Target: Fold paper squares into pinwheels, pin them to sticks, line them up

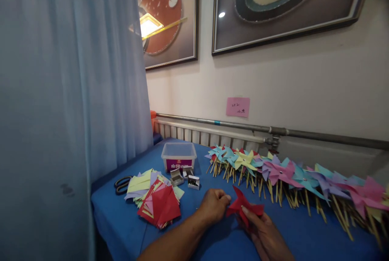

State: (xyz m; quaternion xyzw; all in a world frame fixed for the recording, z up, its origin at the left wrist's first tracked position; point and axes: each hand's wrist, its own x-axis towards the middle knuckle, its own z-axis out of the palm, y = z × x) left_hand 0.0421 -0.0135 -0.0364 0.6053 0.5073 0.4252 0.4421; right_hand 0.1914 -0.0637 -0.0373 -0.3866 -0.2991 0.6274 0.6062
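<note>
Both hands meet on a red folded paper piece (243, 207) just above the blue worktop (304, 232), near its front edge. The left hand (215, 205) is curled almost closed, its fingertips pinching the paper's left side. The right hand (264, 232) lies half open beneath, thumb pressed on top of the paper. A stack of coloured paper squares (154, 200) sits toward the left edge; a row of finished pinwheels (291, 180) runs along the back.

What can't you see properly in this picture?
Head view only:
- Red paper: its lower part is hidden by the right hand.
- Pink note: writing too small to read.
- Scissors: blades covered by the paper stack.
- Pinwheels: row blurs near the right edge.
</note>
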